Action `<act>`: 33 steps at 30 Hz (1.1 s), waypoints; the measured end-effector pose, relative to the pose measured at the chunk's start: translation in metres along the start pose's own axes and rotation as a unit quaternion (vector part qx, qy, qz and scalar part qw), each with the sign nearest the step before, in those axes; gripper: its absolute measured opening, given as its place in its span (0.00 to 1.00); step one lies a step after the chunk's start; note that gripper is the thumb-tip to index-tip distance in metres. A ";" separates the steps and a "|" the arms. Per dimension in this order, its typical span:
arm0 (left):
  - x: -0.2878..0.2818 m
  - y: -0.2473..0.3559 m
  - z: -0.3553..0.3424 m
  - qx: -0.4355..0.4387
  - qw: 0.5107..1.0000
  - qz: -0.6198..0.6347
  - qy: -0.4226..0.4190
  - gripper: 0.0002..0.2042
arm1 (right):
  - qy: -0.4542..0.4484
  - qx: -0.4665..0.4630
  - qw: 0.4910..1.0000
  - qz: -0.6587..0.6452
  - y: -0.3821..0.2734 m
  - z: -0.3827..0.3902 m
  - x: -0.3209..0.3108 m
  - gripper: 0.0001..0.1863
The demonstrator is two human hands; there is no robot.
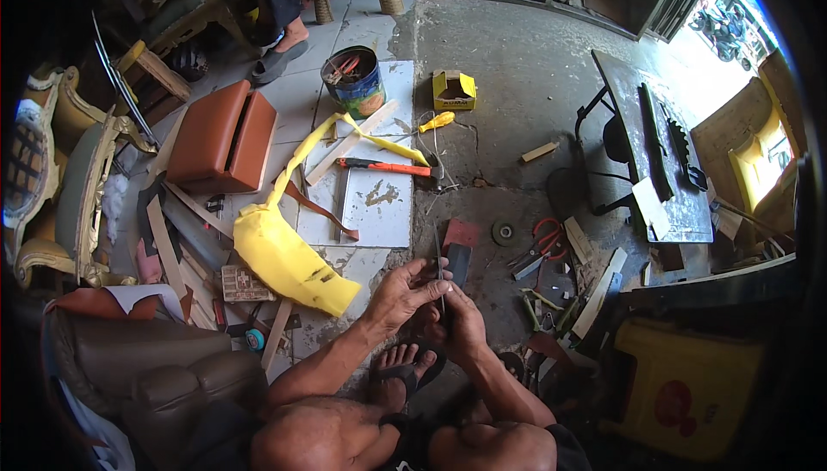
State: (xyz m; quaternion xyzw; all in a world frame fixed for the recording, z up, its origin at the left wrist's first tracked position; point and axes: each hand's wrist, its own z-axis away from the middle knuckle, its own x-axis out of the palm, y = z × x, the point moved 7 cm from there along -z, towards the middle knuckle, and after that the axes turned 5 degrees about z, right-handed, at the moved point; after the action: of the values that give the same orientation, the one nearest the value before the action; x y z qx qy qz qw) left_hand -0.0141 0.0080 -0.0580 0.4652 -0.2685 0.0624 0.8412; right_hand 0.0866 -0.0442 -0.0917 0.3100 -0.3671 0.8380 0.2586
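My left hand (403,292) and my right hand (463,323) meet in front of my knees, both closed on a thin dark blade-like strip (437,251). The strip points away from me and shows nearly edge-on, so its exact kind is unclear. Just beyond my fingers, a dark rectangular block (458,264) lies on the floor beside a flat red piece (463,232). Right of these are a dark ring-shaped disc (502,232) and red-handled scissors (548,237). A long yellow piece of material (289,255) is spread to the left of my left forearm.
A hammer (383,166), a yellow-handled screwdriver (437,122), a yellow box (454,90) and a paint tin (355,83) stand or lie ahead. A brown upholstered block (222,139) is at left, a black table (655,152) at right. Wood offcuts surround me; another person's foot (284,53) shows far left.
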 end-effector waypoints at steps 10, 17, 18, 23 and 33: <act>-0.008 -0.005 0.004 -0.008 1.000 -0.021 0.016 0.24 | 0.027 0.014 1.000 -0.005 0.014 -0.002 -0.001 0.17; -0.013 -0.009 0.007 -0.015 0.999 -0.023 0.017 0.23 | 0.029 0.024 0.999 0.007 0.017 -0.003 -0.001 0.14; -0.013 -0.009 0.007 -0.015 0.999 -0.025 0.019 0.23 | 0.028 0.025 0.999 0.008 0.017 -0.003 -0.001 0.14; -0.013 -0.008 0.007 -0.008 0.999 -0.037 0.024 0.23 | 0.026 0.026 0.999 -0.001 0.018 -0.003 -0.001 0.13; -0.024 0.006 -0.001 0.013 0.998 -0.052 0.032 0.19 | 0.006 0.031 0.999 0.013 0.015 0.002 0.002 0.13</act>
State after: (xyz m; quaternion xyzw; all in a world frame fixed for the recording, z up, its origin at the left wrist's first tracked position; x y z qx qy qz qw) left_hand -0.0361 0.0154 -0.0665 0.4871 -0.2161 0.0366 0.8454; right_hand 0.0761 -0.0544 -0.0964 0.3076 -0.3436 0.8542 0.2402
